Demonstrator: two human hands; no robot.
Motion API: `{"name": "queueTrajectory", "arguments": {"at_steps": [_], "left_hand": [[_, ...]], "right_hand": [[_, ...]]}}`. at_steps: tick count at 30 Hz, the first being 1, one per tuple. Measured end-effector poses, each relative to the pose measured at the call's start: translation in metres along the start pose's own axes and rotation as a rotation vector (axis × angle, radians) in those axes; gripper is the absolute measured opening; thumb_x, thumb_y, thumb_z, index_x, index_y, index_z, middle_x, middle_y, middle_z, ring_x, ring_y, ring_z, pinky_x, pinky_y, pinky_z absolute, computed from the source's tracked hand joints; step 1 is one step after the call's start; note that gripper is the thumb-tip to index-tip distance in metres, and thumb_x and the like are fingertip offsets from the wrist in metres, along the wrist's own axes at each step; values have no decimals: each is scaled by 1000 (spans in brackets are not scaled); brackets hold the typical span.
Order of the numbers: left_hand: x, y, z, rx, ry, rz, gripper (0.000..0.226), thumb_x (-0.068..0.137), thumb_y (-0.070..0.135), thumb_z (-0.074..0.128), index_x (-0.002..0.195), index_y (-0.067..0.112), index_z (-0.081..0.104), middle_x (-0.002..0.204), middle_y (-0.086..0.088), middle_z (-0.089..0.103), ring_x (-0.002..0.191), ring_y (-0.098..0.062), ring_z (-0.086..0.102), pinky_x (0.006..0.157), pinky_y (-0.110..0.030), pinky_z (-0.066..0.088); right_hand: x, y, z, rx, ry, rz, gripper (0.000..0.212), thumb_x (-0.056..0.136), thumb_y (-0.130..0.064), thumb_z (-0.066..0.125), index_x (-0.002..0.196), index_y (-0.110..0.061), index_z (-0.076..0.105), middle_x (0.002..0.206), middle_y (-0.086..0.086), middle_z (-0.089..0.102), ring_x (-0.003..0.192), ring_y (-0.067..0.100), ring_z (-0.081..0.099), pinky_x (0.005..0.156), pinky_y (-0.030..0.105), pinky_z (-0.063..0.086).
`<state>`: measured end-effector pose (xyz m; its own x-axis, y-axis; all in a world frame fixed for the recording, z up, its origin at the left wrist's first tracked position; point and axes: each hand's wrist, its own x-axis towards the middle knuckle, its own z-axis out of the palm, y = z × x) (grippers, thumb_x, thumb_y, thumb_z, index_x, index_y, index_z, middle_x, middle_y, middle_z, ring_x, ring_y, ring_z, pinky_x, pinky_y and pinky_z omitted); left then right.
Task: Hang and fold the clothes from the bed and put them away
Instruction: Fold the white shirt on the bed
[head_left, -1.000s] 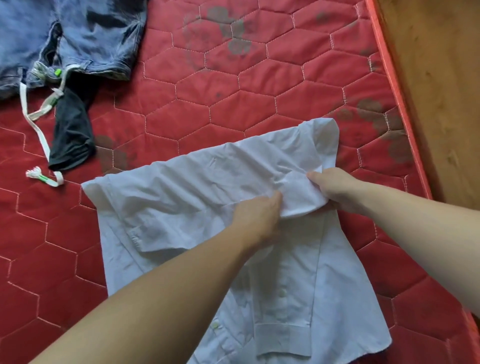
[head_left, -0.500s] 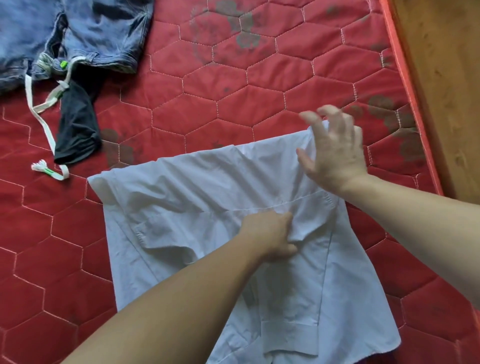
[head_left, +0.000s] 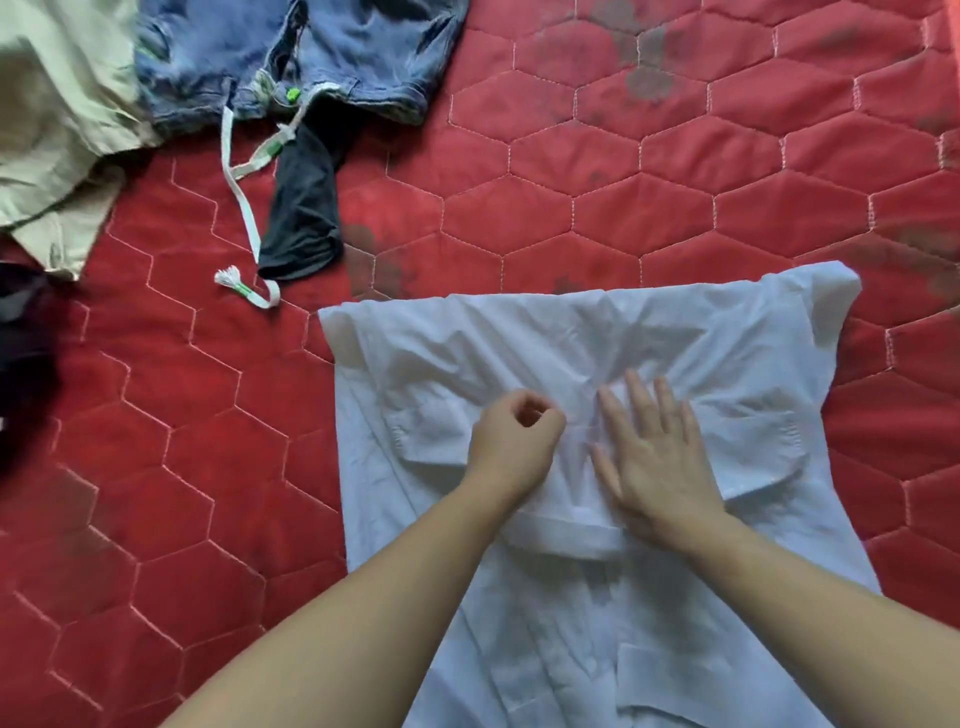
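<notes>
2 hands on white shirt (head_left: 571, 343), left hand (head_left: 511, 447) fisted, right hand (head_left: 654, 452) flat

White shirt (head_left: 597, 353) on a red bed (head_left: 623, 208) quilted in a hexagon pattern of pale stitching with dark blotches, faded blue denim shorts (head_left: 311, 52) with a white drawstring (head_left: 241, 208) tipped in bright green, a dark grey-black garment (head_left: 304, 213), and beige cloth (head_left: 52, 114).
</notes>
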<state>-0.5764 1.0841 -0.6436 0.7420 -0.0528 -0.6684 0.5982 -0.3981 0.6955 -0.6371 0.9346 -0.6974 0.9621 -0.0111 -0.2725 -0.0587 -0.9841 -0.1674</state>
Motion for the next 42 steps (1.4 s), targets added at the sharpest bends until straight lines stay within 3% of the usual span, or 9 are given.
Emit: {"name": "queueTrajectory", "arguments": {"at_steps": [3,5,10,16,20,24,31,37,42], "left_hand": [[6,-12,-56,178,449,124,23,83,24,65,101,29,52,102,7,42,88,-17,52,81,-27,41],[14,-20,-87,168,571,65,43,82,25,67,119,27,46,119,2,37,101,-23,53,91,-33,43],[30,-36,-114,-103,412,-219,60,85,38,70,135,15,45,123,-2,55,111,-23,56,98,-38,47],[48,-42,-132,-81,334,-118,26,89,32,65,74,11,63,77,-2,63,77,-22,59,71,-34,48],[47,-60,-151,-149,279,-143,30,86,37,66,79,7,68,87,-13,71,82,-27,66,80,-42,54],[50,-57,-163,-221,74,-143,18,87,32,71,78,16,69,84,-5,73,81,-22,70,77,-35,56],[98,-18,-173,-236,262,-73,29,76,43,70,70,16,59,70,-6,46,66,-17,42,62,-31,36],[119,-22,-179,-393,417,-140,32,93,25,57,64,16,49,69,0,39,65,-15,34,61,-27,32],[126,-17,-191,-59,551,52,14,84,31,67,88,20,60,87,5,58,78,-13,50,67,-24,37]], "right_hand": [[-6,-34,3,25,-15,-119,66,82,-50,41,139,-18,44,148,18,42,136,39,36,108,49,20],[-5,-53,1,40,-54,-154,69,79,-55,42,138,-20,43,148,17,41,136,39,37,108,50,23],[4,-86,-5,-20,-83,-228,80,79,-68,41,139,-14,48,147,17,43,134,39,42,107,51,24],[31,-124,-9,30,32,-330,67,74,-57,46,125,-15,58,127,4,61,122,26,53,101,46,32],[43,-154,-11,81,42,-366,64,71,-58,58,121,-19,59,108,1,65,97,27,60,82,41,47],[55,-169,-6,111,-88,-389,58,63,-16,73,119,-17,60,78,4,52,62,34,56,53,31,34],[60,-176,-3,138,-105,-472,51,73,-6,60,121,-19,54,88,6,51,66,39,56,51,35,33],[79,-178,-16,414,-11,-343,41,82,-50,53,109,-21,62,65,-9,55,61,22,56,54,29,39],[140,-154,-30,484,239,-169,28,81,-23,51,101,-12,67,83,5,59,79,30,59,69,40,50]]}}
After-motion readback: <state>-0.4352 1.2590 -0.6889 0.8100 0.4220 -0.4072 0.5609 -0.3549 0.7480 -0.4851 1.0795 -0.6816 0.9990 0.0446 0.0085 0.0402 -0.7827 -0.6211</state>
